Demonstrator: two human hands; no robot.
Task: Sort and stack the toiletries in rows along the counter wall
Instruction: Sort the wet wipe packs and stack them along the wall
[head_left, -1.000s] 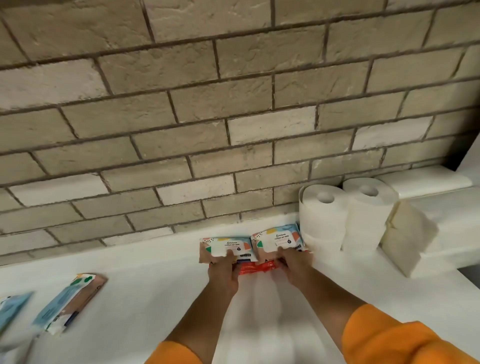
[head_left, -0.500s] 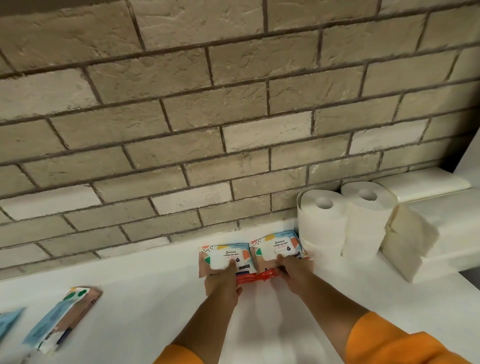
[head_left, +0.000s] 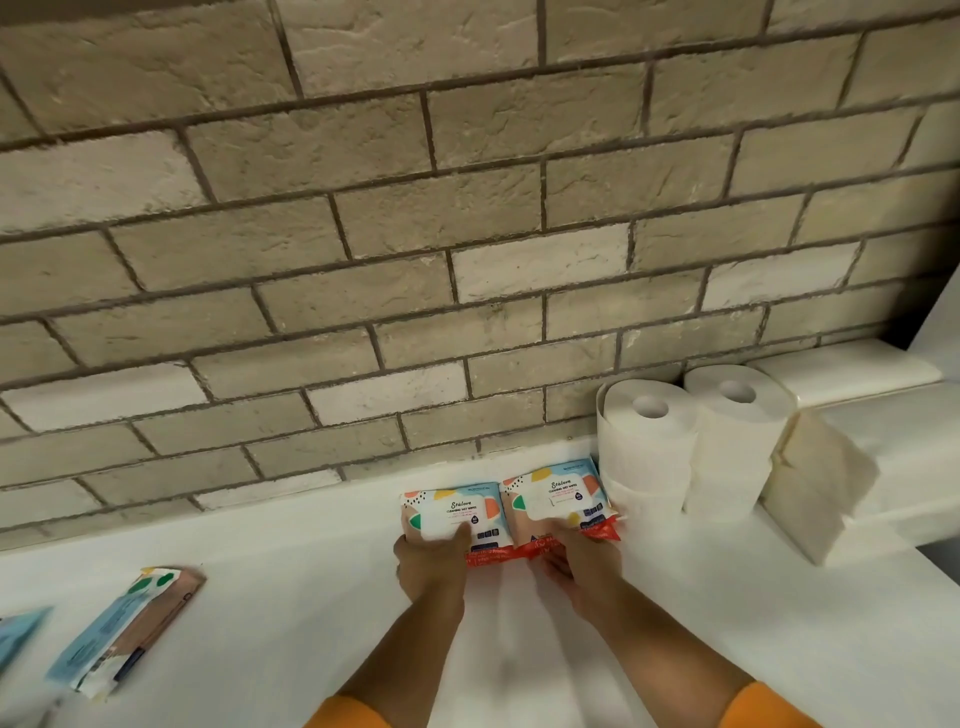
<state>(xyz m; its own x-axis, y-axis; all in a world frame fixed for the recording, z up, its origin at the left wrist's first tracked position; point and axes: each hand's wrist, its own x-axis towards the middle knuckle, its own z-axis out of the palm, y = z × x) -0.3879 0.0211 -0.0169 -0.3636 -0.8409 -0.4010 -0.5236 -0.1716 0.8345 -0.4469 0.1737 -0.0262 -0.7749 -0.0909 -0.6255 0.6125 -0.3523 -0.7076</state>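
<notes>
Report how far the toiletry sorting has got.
Done: toilet rolls stand stacked against the wall, folded tissue beside them. In hand: the left hand holds the left wipes pack and the right hand the right wipes pack, side by side atop red packs. Left: loose packs lie far left on the counter.

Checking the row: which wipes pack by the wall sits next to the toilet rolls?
The right-hand pack, held by the right hand; the other pack lies left of it, in the left hand.
</notes>
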